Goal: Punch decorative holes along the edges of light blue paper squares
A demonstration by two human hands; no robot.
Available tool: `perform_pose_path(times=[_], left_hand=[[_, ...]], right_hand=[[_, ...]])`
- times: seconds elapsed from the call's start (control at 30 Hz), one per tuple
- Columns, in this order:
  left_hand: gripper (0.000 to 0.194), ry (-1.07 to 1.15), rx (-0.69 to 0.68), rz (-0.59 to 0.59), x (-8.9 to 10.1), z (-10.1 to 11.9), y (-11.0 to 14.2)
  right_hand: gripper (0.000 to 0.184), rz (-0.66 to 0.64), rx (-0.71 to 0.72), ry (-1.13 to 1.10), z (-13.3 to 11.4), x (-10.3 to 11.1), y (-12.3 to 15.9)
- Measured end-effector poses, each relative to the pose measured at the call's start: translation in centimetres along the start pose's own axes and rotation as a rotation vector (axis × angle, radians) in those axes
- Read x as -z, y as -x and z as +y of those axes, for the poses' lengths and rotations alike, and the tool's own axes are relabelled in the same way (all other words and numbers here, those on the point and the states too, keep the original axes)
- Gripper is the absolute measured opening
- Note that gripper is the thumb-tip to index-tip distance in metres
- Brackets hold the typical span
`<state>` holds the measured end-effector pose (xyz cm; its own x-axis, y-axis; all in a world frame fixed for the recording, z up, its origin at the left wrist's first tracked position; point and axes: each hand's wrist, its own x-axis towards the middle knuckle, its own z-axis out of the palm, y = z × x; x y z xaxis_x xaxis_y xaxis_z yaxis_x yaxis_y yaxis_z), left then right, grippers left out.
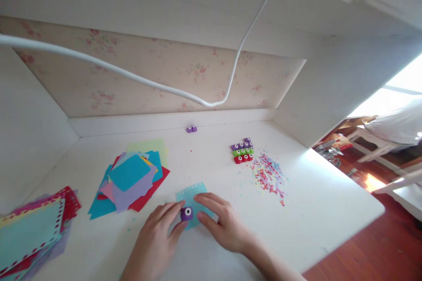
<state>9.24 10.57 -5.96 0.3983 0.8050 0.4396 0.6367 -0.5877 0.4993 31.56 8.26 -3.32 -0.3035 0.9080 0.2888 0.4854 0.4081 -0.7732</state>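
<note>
A small purple craft punch with a white, dark-centred button sits on a light blue paper sheet near the front of the table. My left hand holds the punch from its left side, forefinger behind it and thumb in front. On the sheet's right part rests my right hand, its thumb and forefinger apart and stretched toward the punch. Holes run along the sheet's far edge. Part of the sheet is hidden under both hands.
Craft punches in red, green and purple stand in rows, with scattered confetti beside them. Two purple punches are by the back wall. Coloured paper and edge-punched sheets lie left. A white cable hangs across.
</note>
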Motion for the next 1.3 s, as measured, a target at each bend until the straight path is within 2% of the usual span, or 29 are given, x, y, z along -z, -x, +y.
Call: perform_pose_path(times=[0.17,0.27,0.33,0.4,0.5,0.63,0.73,0.83,1.0,1.2,1.3], left_hand=[[0.029,0.062,-0.042,0.04,-1.5,1.0,-0.5],[0.031,0.059,-0.038,0.065,-1.9,0.4,0.0],[0.031,0.042,-0.031,0.079,-2.0,0.1,0.3],[0.031,0.021,-0.032,0.094,-1.9,-0.1,0.5],[0.028,-0.031,-0.078,0.102,-1.8,0.0,0.6],[0.029,-0.097,-0.103,0.105,-1.9,0.2,0.4],[0.03,-0.115,-0.093,0.127,-1.9,0.1,0.3],[0.029,-0.121,-0.084,0.122,-1.9,-0.1,0.3],[0.027,-0.136,-0.083,0.092,-1.7,-0.2,0.4],[0.027,-0.134,-0.079,0.078,-1.4,0.1,0.2],[0.026,-0.122,-0.091,0.054,-1.4,0.3,0.2]], right_hand=[[0.022,-0.043,0.02,-0.05,-1.8,0.1,-0.7],[0.018,-0.081,-0.046,-0.062,-1.1,0.8,-1.2],[0.017,-0.033,-0.13,-0.096,0.2,2.1,-2.0],[0.02,0.089,-0.261,-0.071,2.2,4.5,-3.5],[0.028,0.315,-0.519,0.207,6.0,9.6,-6.8],[0.039,0.482,-0.668,0.407,11.2,16.3,-10.7],[0.032,0.519,-0.77,0.561,14.0,18.9,-11.9],[0.027,0.478,-0.825,0.668,15.9,19.4,-12.2],[0.025,0.409,-0.855,0.802,17.4,18.5,-12.2],[0.029,0.371,-0.799,0.899,17.1,18.0,-12.6],[0.031,0.332,-0.725,0.898,16.5,16.9,-13.9]])
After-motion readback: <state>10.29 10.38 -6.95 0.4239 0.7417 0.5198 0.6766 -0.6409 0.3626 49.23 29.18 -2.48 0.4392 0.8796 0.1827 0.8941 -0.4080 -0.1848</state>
